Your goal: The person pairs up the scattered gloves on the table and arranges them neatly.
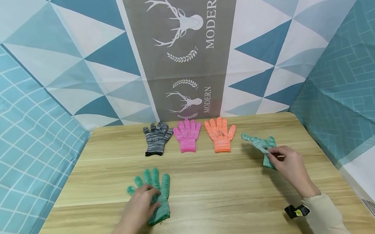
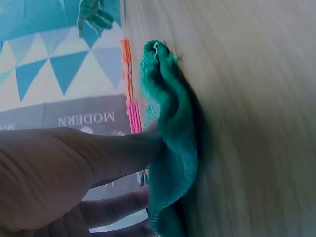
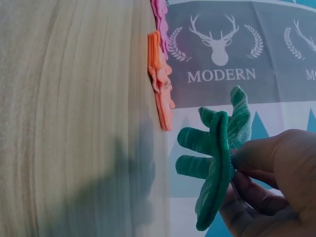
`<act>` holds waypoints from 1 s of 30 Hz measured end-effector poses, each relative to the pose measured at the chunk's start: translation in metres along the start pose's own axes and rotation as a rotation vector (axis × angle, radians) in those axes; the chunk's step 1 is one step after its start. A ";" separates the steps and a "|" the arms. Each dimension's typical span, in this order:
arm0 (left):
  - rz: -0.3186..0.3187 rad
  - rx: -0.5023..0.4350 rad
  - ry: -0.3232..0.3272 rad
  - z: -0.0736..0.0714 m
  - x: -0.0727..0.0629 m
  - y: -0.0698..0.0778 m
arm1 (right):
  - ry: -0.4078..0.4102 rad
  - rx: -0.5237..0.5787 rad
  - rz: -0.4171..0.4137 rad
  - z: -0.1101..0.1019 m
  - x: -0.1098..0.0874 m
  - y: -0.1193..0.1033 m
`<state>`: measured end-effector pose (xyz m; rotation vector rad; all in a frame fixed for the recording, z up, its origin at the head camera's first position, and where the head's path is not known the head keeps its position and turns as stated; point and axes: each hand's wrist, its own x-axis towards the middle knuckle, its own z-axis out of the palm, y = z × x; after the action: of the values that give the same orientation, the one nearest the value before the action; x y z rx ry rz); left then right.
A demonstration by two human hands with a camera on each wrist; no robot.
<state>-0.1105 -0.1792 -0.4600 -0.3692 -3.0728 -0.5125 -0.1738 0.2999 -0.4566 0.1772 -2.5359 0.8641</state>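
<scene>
In the head view my left hand (image 1: 139, 206) rests over a green knitted glove (image 1: 164, 189) that lies with its fingers pointing away. The left wrist view shows the thumb (image 2: 118, 153) against this glove's rumpled edge (image 2: 173, 123), other fingers lower down, partly hidden behind it. At the right, my right hand (image 1: 290, 163) pinches a second green glove (image 1: 260, 143) between thumb and fingers. That glove is raised off the table, as the right wrist view shows: its cuff edge (image 3: 219, 168) faces the camera and its fingers (image 3: 195, 148) stick out.
Along the back of the wooden table (image 1: 210, 186) lie a grey-black glove (image 1: 156, 138), a pink glove (image 1: 187, 134) and an orange glove (image 1: 221, 133), in a row. A patterned cloth (image 1: 185, 71) hangs behind them. A black band (image 1: 296, 211) sits at my right wrist.
</scene>
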 end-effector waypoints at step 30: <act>0.304 -0.107 0.127 -0.016 0.016 0.082 | 0.055 0.029 -0.049 -0.007 -0.001 -0.023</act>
<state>-0.1074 -0.1053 -0.4175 -0.7582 -2.8017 -0.6578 -0.1643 0.2860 -0.4392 0.2211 -2.4591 0.8746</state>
